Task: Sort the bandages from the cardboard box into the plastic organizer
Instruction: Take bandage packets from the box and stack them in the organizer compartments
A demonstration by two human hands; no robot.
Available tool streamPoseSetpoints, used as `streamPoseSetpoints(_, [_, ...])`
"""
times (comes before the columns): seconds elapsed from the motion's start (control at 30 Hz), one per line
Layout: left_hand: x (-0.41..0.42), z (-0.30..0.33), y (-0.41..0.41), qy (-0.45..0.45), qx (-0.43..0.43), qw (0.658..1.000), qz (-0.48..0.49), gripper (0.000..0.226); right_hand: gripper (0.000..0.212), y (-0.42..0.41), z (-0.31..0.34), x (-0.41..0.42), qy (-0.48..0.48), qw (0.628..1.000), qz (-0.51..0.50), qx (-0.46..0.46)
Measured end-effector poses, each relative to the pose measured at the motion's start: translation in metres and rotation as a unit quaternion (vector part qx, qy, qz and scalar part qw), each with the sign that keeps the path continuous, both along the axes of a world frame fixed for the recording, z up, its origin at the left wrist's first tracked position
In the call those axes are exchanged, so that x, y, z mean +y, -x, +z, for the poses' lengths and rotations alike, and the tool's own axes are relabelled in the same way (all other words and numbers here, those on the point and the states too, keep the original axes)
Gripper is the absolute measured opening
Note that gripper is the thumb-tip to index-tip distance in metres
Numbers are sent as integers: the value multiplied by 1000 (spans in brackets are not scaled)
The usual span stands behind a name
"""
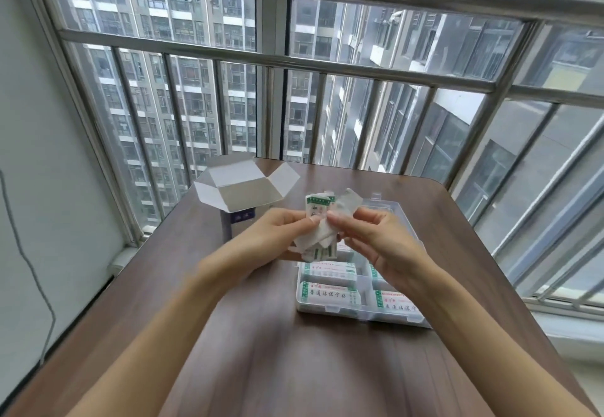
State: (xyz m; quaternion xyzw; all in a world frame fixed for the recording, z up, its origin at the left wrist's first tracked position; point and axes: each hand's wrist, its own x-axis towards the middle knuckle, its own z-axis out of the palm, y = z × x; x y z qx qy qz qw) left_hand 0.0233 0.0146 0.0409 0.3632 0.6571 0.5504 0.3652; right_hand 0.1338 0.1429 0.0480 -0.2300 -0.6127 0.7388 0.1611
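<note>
Both hands met over a wooden table (261,351), the left hand (277,236) gripping a loose fan of bandages (318,220) while the right hand (376,240) pinched one strip from it. The open cardboard box (242,194) stood beyond the left hand; the plastic organizer (330,308), its near compartments already stocked, lay beneath and just behind the right hand. The splayed bundle looked likely to slip, scattering strips across compartments, if the left grip loosened during the pull.
</note>
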Motion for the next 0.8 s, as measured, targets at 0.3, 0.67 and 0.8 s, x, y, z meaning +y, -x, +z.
streamPoseSetpoints(0.3, [23,-23,-8,-15,-134,978,158,20,21,-24,-8,21,-14,986,-147,76])
streamPoseSetpoints(0.67, [21,-24,-22,-47,-301,952,36,34,22,-23,-40,13,-645,749,-42,146])
streamPoseSetpoints(0.8, [28,-29,-21,2,-175,981,88,22,42,-27,-40,14,-676,732,24,80])
